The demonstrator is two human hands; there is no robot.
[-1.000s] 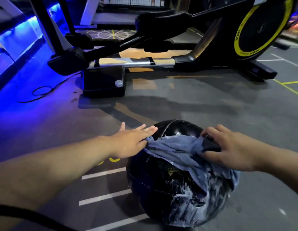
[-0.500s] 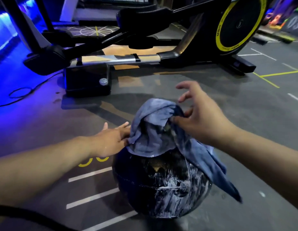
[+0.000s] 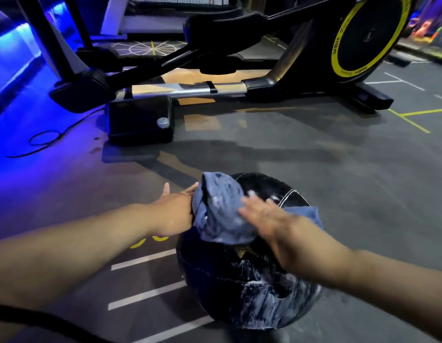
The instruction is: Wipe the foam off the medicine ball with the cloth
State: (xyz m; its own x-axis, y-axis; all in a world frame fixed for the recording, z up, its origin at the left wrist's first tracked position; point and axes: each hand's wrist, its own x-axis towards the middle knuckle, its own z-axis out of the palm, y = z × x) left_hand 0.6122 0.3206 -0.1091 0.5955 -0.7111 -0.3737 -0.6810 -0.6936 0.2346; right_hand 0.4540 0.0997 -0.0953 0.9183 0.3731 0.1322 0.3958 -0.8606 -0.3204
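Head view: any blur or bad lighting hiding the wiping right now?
Head view: the right hand is motion-blurred, seemingly flat on the cloth; the left hand against the ball is sharper; foam on the ball's near side reads clearly; blue light tints the floor at left, not the ball.

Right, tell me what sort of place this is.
Most likely a gym floor: an elliptical trainer with a yellow-rimmed flywheel stands behind, a foamy medicine ball sits on dark flooring, and training lines are painted on it.
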